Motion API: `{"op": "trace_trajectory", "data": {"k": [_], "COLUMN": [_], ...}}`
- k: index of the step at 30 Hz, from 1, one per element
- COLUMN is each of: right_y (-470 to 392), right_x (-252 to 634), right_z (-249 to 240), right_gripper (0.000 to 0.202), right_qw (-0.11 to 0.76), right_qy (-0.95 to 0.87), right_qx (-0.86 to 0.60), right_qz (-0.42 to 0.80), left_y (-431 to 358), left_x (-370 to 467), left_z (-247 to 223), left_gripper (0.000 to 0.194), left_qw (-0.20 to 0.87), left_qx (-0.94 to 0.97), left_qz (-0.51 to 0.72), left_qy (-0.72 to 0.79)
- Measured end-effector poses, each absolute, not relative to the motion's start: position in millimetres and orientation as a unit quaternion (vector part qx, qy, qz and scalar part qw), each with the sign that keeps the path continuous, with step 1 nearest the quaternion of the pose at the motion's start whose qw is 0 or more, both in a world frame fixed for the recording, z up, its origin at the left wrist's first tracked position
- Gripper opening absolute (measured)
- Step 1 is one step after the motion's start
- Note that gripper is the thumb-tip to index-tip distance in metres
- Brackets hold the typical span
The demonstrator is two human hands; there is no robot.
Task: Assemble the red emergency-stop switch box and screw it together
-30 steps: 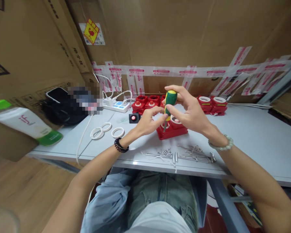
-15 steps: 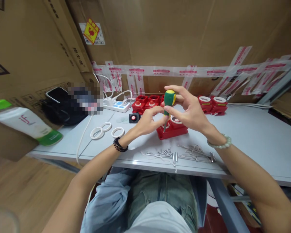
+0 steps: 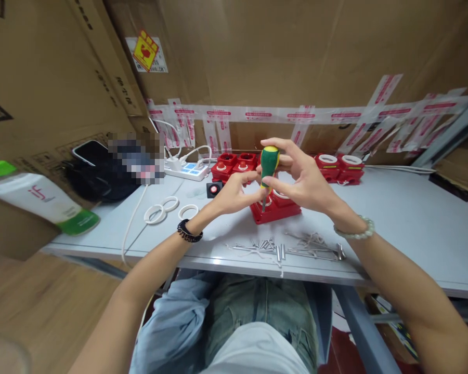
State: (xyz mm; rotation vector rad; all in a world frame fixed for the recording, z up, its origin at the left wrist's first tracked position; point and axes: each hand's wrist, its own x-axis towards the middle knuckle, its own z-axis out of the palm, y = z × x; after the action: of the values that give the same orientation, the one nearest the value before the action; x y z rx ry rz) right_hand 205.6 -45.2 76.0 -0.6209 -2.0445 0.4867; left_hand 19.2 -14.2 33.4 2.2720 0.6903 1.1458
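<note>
Cardboard walls, taped along the seam, back a grey table (image 3: 393,228).

Right hand (image 3: 302,179): fingers curled round the green-and-yellow handle of a screwdriver (image 3: 269,163), thumb and forefinger pinching low, other fingers over the cap. Tool upright, tilted slightly; shaft runs down into the near left corner of a red housing (image 3: 275,208) on the table just behind the screws.

Left hand (image 3: 234,192): fingertips drawn together at the shaft, just under the handle, touching or nearly so. Cannot tell whether it steadies the shaft or a screw; the tip is hidden.

Change over the last second: the handle has turned in the grip, its yellow patch now facing a different way, and the cap sits slightly lower and further left. Both hands stay where they were; the housing has not moved. Reads as a screw being driven into that corner, part-way down, seating not visible.

Around: loose screws (image 3: 284,246) at the table's near edge; three white rings (image 3: 171,209) to the left; more red housings (image 3: 236,163) at the back, two with white rings (image 3: 339,166); a power strip (image 3: 187,169); a small black part (image 3: 213,189); a bottle (image 3: 39,200) lying far left.
</note>
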Motion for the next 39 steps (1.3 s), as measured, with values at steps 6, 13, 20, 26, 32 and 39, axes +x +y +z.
{"op": "trace_trajectory", "data": {"k": [6, 13, 20, 26, 32, 39], "right_y": [-46.4, -51.2, -53.7, -50.4, -47.2, -61.1], "right_x": [198.2, 200.8, 204.5, 196.7, 193.9, 211.0], "right_z": [71.6, 75.6, 83.2, 75.4, 67.3, 88.6], "right_gripper": [0.055, 0.05, 0.041, 0.044, 0.053, 0.04], "right_qw": [0.498, 0.463, 0.417, 0.465, 0.502, 0.578], "right_qy": [-0.799, -0.828, -0.841, -0.82, -0.79, -0.745], "right_qx": [-0.302, -0.294, -0.251, -0.279, -0.296, -0.31], "right_qz": [0.15, 0.119, 0.236, 0.186, 0.189, 0.122], "left_y": [-17.6, -13.4, -2.3, 4.0, 4.8, 3.0], "left_x": [25.8, 23.6, 19.5, 22.7, 23.3, 9.1], "left_z": [31.0, 28.2, 8.9, -0.5, 0.5, 14.7], "left_gripper": [0.019, 0.013, 0.072, 0.065, 0.065, 0.079], "left_qw": [0.223, 0.223, 0.201, 0.199, 0.208, 0.2], "left_qx": [0.82, 0.833, 0.907, 0.918, 0.918, 0.921], "left_qz": [0.451, 0.444, 0.24, 0.226, 0.217, 0.166], "left_qy": [0.274, 0.242, 0.281, 0.257, 0.259, 0.291]}}
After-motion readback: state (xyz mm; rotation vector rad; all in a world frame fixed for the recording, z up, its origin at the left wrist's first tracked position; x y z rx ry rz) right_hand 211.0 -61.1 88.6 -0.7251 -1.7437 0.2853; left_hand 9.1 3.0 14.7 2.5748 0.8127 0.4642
